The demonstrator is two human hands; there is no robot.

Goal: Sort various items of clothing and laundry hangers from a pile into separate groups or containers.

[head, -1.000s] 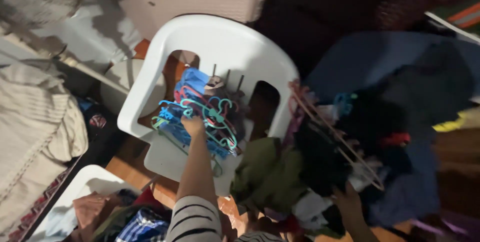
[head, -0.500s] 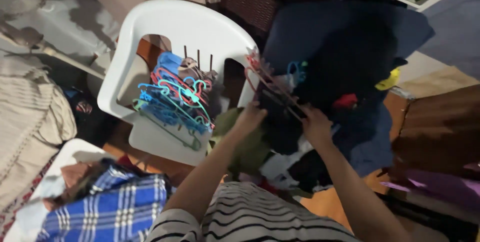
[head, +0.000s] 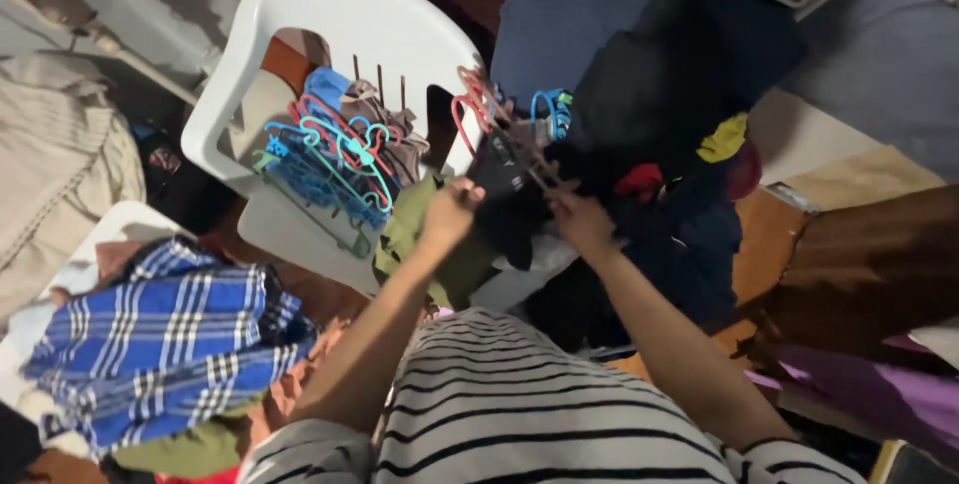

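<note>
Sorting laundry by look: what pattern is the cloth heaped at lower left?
Blue and white plaid cloth, clearest in the head view.

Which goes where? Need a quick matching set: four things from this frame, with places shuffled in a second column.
Things:
1. white plastic chair
2. heap of teal, blue and red plastic hangers
3. blue and white checked cloth
4. dark garment on a hanger

Places:
A. between the left hand and right hand
B. lower left, on a pile of clothes
C. on the chair seat
D. upper left, behind the hangers

Pairs: 1-D, 2-C, 3-B, 4-A
</note>
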